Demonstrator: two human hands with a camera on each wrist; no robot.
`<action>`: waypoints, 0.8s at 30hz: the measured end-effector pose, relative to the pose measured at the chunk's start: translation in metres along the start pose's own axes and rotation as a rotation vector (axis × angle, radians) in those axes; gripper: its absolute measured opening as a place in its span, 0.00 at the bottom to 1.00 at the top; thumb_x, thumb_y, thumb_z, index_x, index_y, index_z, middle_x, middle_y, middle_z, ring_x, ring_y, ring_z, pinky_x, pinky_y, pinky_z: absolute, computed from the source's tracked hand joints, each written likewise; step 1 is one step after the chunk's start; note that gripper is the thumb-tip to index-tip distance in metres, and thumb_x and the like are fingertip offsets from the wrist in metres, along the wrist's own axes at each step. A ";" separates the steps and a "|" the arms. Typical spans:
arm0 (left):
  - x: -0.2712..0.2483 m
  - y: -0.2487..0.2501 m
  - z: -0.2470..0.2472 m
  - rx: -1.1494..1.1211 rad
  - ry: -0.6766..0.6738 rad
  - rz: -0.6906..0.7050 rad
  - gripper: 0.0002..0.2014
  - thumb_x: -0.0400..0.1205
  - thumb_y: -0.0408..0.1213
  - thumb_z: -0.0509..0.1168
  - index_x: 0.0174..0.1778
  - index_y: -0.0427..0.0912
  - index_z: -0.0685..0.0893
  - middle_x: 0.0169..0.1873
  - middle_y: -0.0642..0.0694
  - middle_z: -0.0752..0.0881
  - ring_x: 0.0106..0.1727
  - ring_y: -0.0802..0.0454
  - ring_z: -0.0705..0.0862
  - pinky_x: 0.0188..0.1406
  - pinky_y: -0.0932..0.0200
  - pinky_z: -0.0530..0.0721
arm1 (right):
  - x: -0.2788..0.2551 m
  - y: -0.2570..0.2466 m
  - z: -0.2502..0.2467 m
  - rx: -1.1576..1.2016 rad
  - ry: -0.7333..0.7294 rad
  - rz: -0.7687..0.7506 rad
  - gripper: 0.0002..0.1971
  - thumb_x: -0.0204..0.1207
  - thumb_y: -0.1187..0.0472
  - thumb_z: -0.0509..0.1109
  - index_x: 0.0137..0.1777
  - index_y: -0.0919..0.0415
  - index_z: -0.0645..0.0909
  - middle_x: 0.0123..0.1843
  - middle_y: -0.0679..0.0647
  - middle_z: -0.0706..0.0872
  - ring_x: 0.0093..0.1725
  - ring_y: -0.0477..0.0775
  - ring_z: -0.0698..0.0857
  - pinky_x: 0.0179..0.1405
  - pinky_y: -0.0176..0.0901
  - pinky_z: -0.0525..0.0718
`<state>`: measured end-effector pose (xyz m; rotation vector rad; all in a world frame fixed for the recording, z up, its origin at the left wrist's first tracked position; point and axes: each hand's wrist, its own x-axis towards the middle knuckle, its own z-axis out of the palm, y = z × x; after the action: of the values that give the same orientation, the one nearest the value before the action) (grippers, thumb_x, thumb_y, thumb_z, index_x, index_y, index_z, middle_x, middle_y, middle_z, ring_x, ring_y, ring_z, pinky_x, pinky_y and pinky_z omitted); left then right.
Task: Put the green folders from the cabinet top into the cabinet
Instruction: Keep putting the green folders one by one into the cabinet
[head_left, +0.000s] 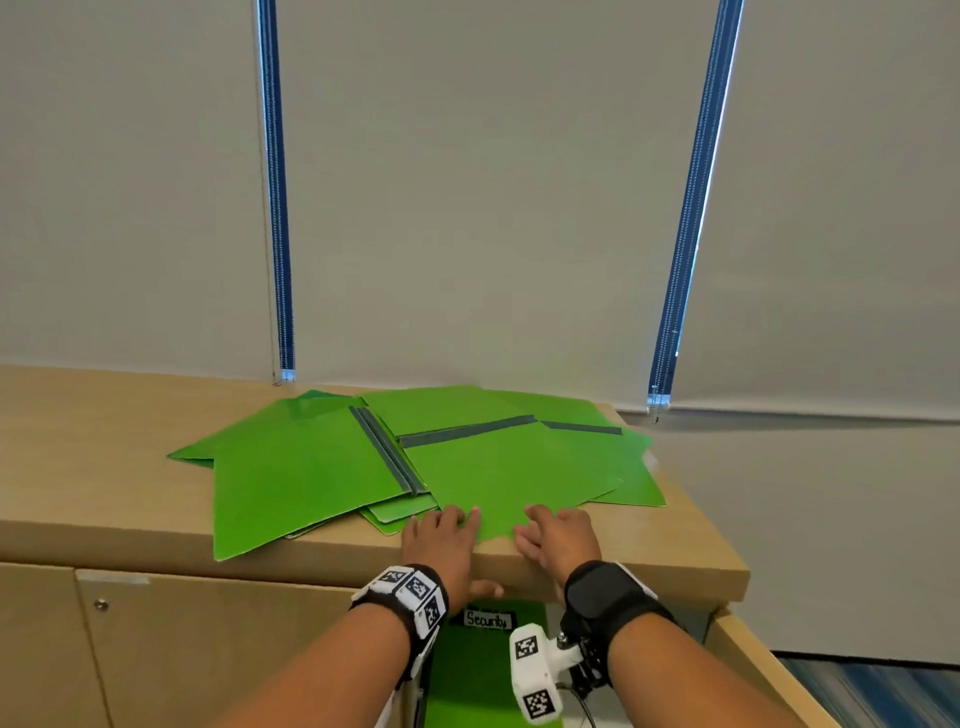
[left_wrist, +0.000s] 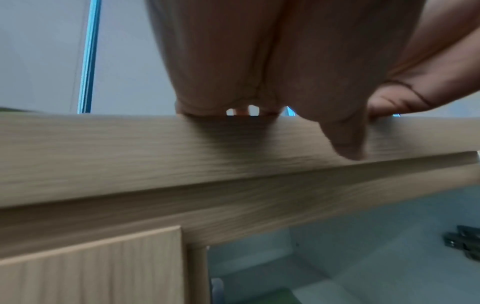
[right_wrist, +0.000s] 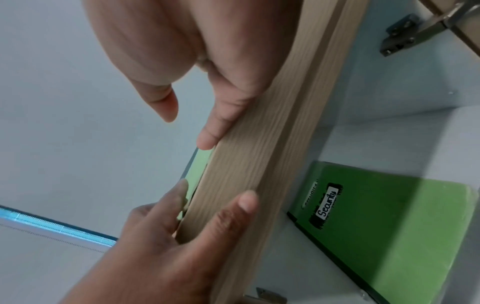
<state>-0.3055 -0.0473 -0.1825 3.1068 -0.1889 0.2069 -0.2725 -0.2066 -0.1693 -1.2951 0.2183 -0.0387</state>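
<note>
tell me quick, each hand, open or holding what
Left hand: open, fingers flat on the top folder.
Right hand: open, fingers on the same folder's edge.

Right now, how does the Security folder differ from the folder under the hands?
The Security folder is already inside the cabinet and carries a label; the top folder lies flat on the cabinet top with no label showing. The left hand and right hand touch only the top folder. Both are green.
</note>
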 end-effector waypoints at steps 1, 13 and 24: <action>-0.002 -0.002 -0.002 0.002 0.069 -0.012 0.44 0.70 0.71 0.62 0.80 0.56 0.61 0.72 0.47 0.69 0.74 0.43 0.66 0.74 0.39 0.62 | -0.002 -0.003 0.001 0.011 0.007 0.017 0.27 0.74 0.67 0.72 0.70 0.73 0.67 0.49 0.71 0.84 0.47 0.60 0.89 0.34 0.44 0.90; -0.007 -0.001 -0.031 -0.266 0.245 -0.007 0.27 0.84 0.64 0.45 0.48 0.51 0.85 0.44 0.50 0.80 0.47 0.47 0.84 0.46 0.52 0.81 | -0.009 -0.018 0.002 -0.026 -0.077 0.093 0.28 0.70 0.46 0.77 0.62 0.63 0.74 0.52 0.65 0.80 0.49 0.66 0.88 0.40 0.53 0.91; 0.020 -0.011 -0.034 -0.503 0.334 -0.071 0.37 0.79 0.68 0.50 0.80 0.48 0.66 0.80 0.44 0.64 0.80 0.46 0.64 0.79 0.44 0.66 | 0.016 -0.021 -0.022 0.306 -0.175 0.081 0.22 0.80 0.77 0.58 0.72 0.65 0.74 0.68 0.66 0.82 0.66 0.70 0.81 0.65 0.68 0.77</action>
<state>-0.2894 -0.0379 -0.1468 2.5302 -0.1017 0.5710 -0.2586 -0.2360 -0.1571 -0.9782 0.1094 0.1064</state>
